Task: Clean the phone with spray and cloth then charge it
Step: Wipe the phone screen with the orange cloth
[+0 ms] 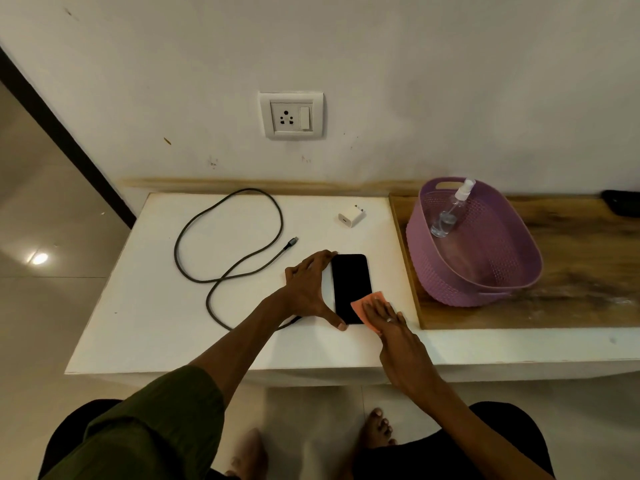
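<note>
A black phone (349, 282) lies screen-up on the white table (156, 306). My left hand (308, 289) braces its left edge, thumb at the near corner and fingers at the far corner. My right hand (384, 317) lies flat on an orange cloth (363, 306), pressing it onto the phone's near right corner. A clear spray bottle (450, 213) leans inside the purple basket (502, 268). A dark charging cable (228, 251) lies looped to the left. A white charger plug (352, 215) sits behind the phone.
A wall socket with a switch (292, 115) is on the white wall above the table. The basket stands on a wooden shelf (588, 271) at the right. A dark object (621, 202) lies at the shelf's far right. My bare feet are on the tiled floor below.
</note>
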{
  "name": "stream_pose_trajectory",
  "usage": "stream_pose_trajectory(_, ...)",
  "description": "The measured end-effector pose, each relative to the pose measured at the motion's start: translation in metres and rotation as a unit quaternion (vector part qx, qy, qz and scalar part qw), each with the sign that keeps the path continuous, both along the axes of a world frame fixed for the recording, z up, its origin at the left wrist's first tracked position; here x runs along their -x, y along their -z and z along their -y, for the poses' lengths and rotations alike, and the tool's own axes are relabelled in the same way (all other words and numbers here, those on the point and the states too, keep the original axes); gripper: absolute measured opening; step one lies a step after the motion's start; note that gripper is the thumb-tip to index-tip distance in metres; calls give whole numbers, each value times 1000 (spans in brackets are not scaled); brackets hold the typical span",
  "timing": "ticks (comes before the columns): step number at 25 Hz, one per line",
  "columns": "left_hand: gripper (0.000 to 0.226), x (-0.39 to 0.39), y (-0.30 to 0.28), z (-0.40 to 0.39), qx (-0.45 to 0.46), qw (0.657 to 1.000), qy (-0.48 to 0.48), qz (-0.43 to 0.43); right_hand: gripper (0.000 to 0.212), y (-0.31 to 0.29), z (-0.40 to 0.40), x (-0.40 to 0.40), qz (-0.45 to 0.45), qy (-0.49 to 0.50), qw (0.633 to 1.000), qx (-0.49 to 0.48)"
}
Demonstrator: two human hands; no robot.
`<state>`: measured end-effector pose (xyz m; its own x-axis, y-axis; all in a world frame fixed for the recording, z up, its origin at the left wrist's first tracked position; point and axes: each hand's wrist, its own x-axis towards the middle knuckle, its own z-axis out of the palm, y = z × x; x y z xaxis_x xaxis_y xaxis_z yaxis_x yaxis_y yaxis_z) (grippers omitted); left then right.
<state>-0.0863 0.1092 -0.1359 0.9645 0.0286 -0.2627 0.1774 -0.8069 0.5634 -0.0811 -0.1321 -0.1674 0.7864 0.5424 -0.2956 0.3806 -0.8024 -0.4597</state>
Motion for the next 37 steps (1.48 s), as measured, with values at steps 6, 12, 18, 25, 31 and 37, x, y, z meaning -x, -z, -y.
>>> stream_pose_trajectory(6,147,0,0,-1,2,1000,5,-1,69,-21,-37,-35,4,54,996,-64)
stream_pose_trajectory(12,147,-1,1,-1,2,1000,1,3,65,-28,-62,-68,49,69,996,-35)
stream_pose_trajectory(18,146,-2,3,-1,-1,1000,2,-6,64,-25,-86,-68,86,-1,996,-7)
stream_pose_trajectory(25,153,-2,1,0,17,1000,-9,2,70,-23,-91,-53,92,-57,994,2)
stream_pose_trajectory(31,152,-3,1,-1,11,1000,3,-5,74,-23,-56,-30,90,-130,987,-32)
stream_pose_trajectory(37,151,-2,1,-1,1,1000,9,-1,77,-16,-27,0,76,-182,973,-118)
